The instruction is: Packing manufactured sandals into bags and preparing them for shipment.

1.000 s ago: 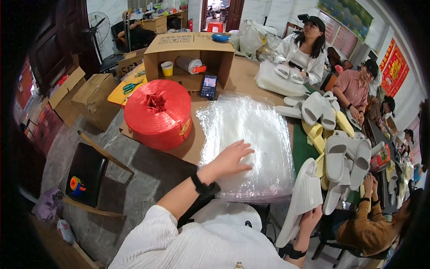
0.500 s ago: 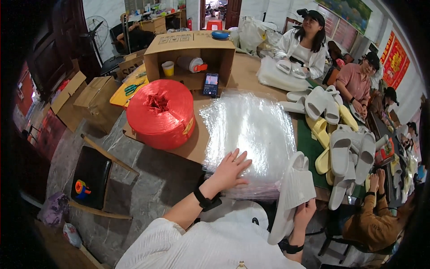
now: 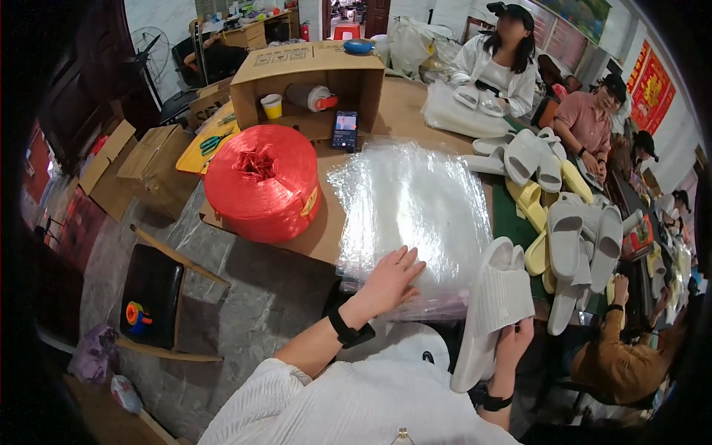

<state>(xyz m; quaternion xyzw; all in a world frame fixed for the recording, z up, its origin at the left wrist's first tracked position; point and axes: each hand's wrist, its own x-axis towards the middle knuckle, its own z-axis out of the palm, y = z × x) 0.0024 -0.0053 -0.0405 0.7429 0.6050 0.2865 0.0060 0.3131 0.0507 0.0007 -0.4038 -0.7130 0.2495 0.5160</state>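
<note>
Head view showed the left hand (image 3: 386, 285) palm-down, fingers loosely spread, over the six o'clock edge of a stack of clear plastic bags (image 3: 434, 200). At the stack's five o'clock, the right hand (image 3: 514, 341) gripped the held grey slippers (image 3: 503, 297), toes toward twelve. From the stack, a red twine roll (image 3: 259, 185) stood at nine o'clock, a phone (image 3: 345, 130) lay at eleven, and piled slippers (image 3: 566, 233) at three.

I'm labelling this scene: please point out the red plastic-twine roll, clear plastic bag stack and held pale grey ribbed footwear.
Red plastic-twine roll (image 3: 262, 187), head view: top face.
Clear plastic bag stack (image 3: 420, 208), head view: upper surface.
Held pale grey ribbed footwear (image 3: 502, 297), head view: ribbed strap.
</note>
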